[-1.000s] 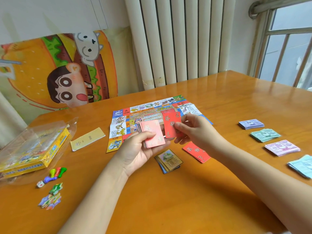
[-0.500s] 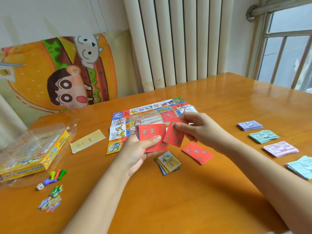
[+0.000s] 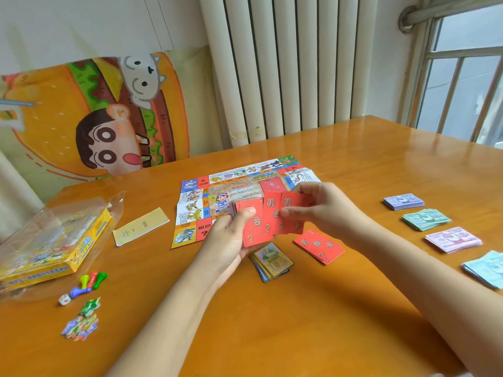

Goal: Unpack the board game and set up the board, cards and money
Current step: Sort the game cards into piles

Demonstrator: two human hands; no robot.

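My left hand [image 3: 231, 240] holds a stack of red cards [image 3: 255, 227] above the table, thumb on top. My right hand [image 3: 321, 208] pinches red cards [image 3: 291, 210] fanned off that stack. The paper game board [image 3: 196, 202] lies unfolded behind both hands. A small pile of red cards [image 3: 318, 245] lies on the table below my right hand. A stack of gold-framed cards [image 3: 272, 261] sits beneath my left hand. Several piles of paper money lie at the right: purple [image 3: 403, 201], green [image 3: 426, 219], pink [image 3: 453, 239] and light blue [image 3: 487, 268].
The yellow game box [image 3: 54, 248] in its clear plastic wrap sits at the left edge. A yellow slip [image 3: 140, 226] lies beside it. Coloured pawns [image 3: 91, 280], a die [image 3: 64, 299] and cardboard tokens [image 3: 81, 321] lie at front left. A radiator and cushion stand behind the table.
The left-hand stack has gone from a pink face to red backs. My right hand came back to it and now pinches fanned red cards. The view has tilted slightly down.
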